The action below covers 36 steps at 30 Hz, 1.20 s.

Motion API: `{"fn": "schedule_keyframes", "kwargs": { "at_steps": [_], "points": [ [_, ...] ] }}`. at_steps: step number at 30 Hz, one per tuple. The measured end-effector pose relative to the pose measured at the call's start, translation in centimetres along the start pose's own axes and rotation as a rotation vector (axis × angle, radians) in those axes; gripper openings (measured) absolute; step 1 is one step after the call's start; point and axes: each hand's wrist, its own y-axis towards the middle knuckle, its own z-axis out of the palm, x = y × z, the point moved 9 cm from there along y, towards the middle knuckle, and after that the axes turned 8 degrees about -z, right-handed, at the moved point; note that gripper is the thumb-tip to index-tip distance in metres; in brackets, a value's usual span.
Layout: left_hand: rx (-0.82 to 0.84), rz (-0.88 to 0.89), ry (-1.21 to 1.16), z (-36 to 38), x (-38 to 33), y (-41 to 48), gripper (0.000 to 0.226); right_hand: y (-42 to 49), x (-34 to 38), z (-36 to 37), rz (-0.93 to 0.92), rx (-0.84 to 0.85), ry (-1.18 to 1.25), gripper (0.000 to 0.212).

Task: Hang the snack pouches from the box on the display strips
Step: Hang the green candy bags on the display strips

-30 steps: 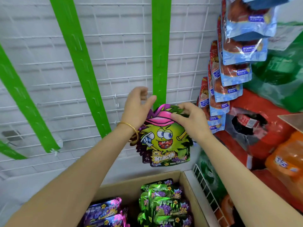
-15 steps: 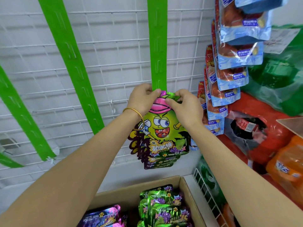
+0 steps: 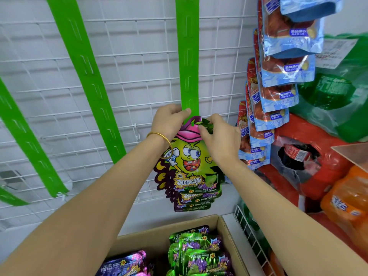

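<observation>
A green cartoon-face snack pouch (image 3: pixel 191 156) hangs against the lower end of the middle green display strip (image 3: pixel 188 56), with several like pouches stacked below it. My left hand (image 3: pixel 169 121) pinches the strip and the pouch's top edge. My right hand (image 3: pixel 219 134) grips the pouch's top right corner. A cardboard box (image 3: pixel 159 238) below holds green pouches (image 3: pixel 199 253) and purple pouches (image 3: pixel 125 263).
Bare green strips (image 3: pixel 83 62) hang on the white wire grid (image 3: pixel 139 66) to the left. Blue and red pouches (image 3: pixel 278 76) fill a strip at the right. Red, green and orange drink packs (image 3: pixel 338 156) stand at the far right, behind a white wire rack (image 3: pixel 251 236).
Both hands raised the pouch to the strip's lower end. My left hand moved from beside the pouch onto its top and the strip.
</observation>
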Motion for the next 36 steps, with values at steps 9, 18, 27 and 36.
{"fn": "schedule_keyframes", "kwargs": {
  "at_steps": [9, 18, 27, 36],
  "points": [
    [0.023, 0.076, 0.104, -0.1, 1.3, -1.5, 0.03, -0.6, -0.8, 1.3, 0.012, 0.083, 0.001, 0.033],
    [-0.074, 0.171, 0.255, -1.5, 2.3, -2.4, 0.032, 0.0, 0.4, 0.3, -0.05, 0.084, 0.121, 0.03],
    [-0.052, 0.151, 0.286, -1.2, 3.4, -2.5, 0.039, -0.3, -0.7, 2.1, 0.002, 0.156, 0.183, 0.03],
    [-0.069, 0.188, 0.274, -1.4, 3.0, -2.3, 0.041, -0.4, -1.2, 2.4, 0.029, 0.118, 0.251, 0.026]
  ]
}}
